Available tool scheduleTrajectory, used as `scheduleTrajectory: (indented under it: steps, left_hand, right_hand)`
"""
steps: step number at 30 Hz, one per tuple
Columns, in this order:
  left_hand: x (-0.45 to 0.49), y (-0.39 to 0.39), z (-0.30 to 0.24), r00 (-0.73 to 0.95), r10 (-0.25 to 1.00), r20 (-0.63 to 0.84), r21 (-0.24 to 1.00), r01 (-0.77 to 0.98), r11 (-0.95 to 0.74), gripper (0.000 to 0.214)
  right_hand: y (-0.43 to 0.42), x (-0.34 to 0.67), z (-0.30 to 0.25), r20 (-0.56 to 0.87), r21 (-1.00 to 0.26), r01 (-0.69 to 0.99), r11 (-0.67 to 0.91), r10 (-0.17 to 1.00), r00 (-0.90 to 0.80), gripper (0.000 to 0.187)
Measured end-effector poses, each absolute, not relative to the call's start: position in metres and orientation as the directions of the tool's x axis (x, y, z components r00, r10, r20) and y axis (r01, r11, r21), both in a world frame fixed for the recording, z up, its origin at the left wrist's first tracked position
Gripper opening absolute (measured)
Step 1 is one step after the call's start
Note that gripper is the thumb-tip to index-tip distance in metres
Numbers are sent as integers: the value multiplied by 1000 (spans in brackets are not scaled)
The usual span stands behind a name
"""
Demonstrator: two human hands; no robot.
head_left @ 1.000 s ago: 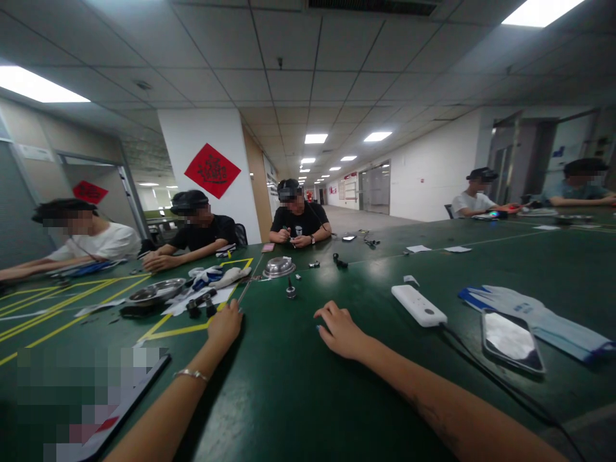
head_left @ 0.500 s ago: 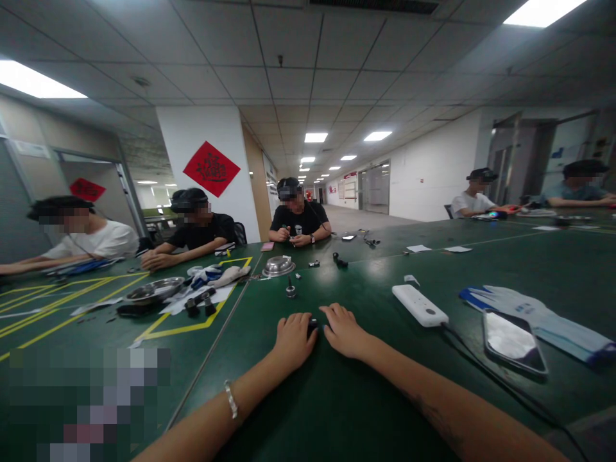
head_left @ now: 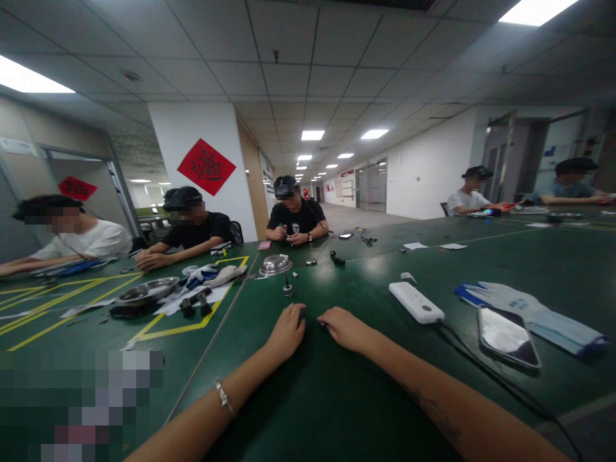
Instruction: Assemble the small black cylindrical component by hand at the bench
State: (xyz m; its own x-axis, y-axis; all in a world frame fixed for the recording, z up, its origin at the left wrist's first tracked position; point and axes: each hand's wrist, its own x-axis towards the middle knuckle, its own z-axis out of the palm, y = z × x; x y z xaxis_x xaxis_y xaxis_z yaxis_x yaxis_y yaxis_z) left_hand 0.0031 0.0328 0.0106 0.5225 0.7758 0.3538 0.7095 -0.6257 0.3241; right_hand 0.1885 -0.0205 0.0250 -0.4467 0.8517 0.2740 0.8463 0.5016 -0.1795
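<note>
Facing one upright stemmed part (head_left: 287,290): two hands (head_left: 287,332) (head_left: 347,328)

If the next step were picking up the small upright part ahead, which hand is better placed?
Probably the left hand: the small upright part stands just beyond it, while the right hand is farther off to the side. Whether either hand holds anything is unclear.

A silvery bracelet (head_left: 222,396) (slim, shiny) circles the left wrist (head_left: 241,378).
</note>
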Motion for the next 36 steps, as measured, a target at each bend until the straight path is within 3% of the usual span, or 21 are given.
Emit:
scheduleTrajectory:
  steps: [5,8,12,14,16,21,23,30,36]
  left_hand:
    - [2,38,0,415,860,297,333,799,-501,46]
    - [4,35,-4,460,824,330,357,747,-560,50]
    - [5,31,0,539,761,361,544,541,-641,49]
    - [5,30,3,537,756,374,636,445,-631,54]
    - [6,30,5,552,748,369,697,368,-616,61]
    - [5,32,6,647,689,326,745,273,-609,59]
    - [4,34,6,664,672,327,743,259,-617,59]
    - [4,36,8,677,659,327,707,287,-646,55]
    - [3,36,9,665,682,304,712,317,-626,65]
  right_hand:
    - [-20,189,28,309,-197,860,471,862,-402,24]
    - [-19,187,28,380,-248,871,424,870,-315,27]
    - [-17,182,26,572,-468,777,421,814,-97,30]
    - [-18,178,26,619,-517,738,434,785,-28,24]
    - [-20,175,28,628,-499,742,449,777,-48,16]
    - [-30,163,31,447,-316,786,531,814,-370,10]
    - [-33,157,29,438,-255,784,567,790,-429,11]
    - [-30,158,28,448,-248,837,487,824,-347,21]
    - [-28,163,30,409,-136,905,403,855,-319,27]
